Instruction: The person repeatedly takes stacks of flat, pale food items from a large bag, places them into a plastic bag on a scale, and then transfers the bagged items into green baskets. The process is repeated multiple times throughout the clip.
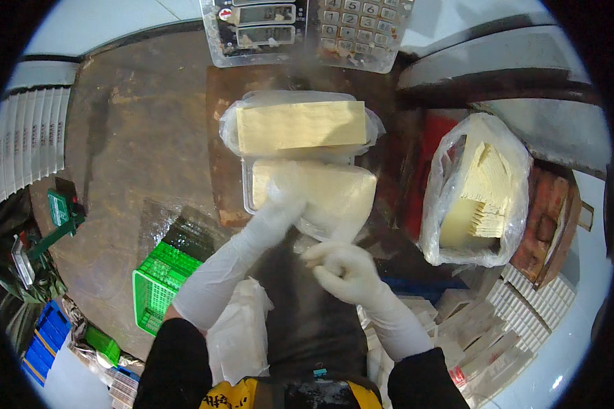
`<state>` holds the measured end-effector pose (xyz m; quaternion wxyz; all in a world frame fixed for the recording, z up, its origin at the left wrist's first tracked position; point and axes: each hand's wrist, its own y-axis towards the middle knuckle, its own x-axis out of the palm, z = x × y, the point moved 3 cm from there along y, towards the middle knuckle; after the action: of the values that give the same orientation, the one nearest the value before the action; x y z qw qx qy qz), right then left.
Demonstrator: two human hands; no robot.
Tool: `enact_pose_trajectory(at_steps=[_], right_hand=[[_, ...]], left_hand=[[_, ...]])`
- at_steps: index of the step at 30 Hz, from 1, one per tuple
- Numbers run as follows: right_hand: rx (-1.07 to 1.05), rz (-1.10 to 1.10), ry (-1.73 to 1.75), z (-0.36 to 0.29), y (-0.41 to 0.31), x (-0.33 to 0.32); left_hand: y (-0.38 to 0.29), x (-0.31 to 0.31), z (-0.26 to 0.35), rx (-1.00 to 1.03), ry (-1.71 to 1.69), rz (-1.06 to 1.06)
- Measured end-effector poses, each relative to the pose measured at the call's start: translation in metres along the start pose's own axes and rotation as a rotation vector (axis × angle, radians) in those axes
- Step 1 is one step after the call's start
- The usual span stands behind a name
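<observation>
My left hand [286, 199], in a white glove, lies on the near-left part of a pale-yellow block in a clear plastic bag [332, 191]. Its fingers are blurred against the plastic, so their grip is unclear. My gloved right hand [345, 271] is curled at the near end of that bag, where loose film meets its fingers; whether it pinches the film is hidden. Just beyond lies a rectangular pale-yellow slab [302, 125] on crumpled clear plastic. Part of a white tray rim [247, 184] shows under the bagged block.
A digital scale's keypad panel [358, 30] stands at the far edge. To the right, an open plastic bag [476, 194] holds stacked pale-yellow sheets. A green plastic basket [158, 286] sits left of my forearm. White boxes [476, 332] are piled at lower right.
</observation>
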<state>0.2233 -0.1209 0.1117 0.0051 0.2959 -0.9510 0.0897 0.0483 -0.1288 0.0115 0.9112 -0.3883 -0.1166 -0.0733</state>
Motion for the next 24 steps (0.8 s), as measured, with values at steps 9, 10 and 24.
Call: enact_pose_trajectory(at_steps=[9, 10, 24], right_hand=[[0.409, -0.14, 0.332, 0.061, 0.015, 0.001], [0.426, 0.018, 0.343, 0.063, 0.013, -0.004], [-0.143, 0.164, -1.041, -0.044, 0.032, 0.016]], left_hand=[[-0.01, -0.002, 0.02, 0.352, -0.345, -0.051], [-0.013, -0.004, 0.024, 0.426, -0.476, -0.024], [-0.002, 0.043, 0.021, 0.717, 0.488, -0.203]])
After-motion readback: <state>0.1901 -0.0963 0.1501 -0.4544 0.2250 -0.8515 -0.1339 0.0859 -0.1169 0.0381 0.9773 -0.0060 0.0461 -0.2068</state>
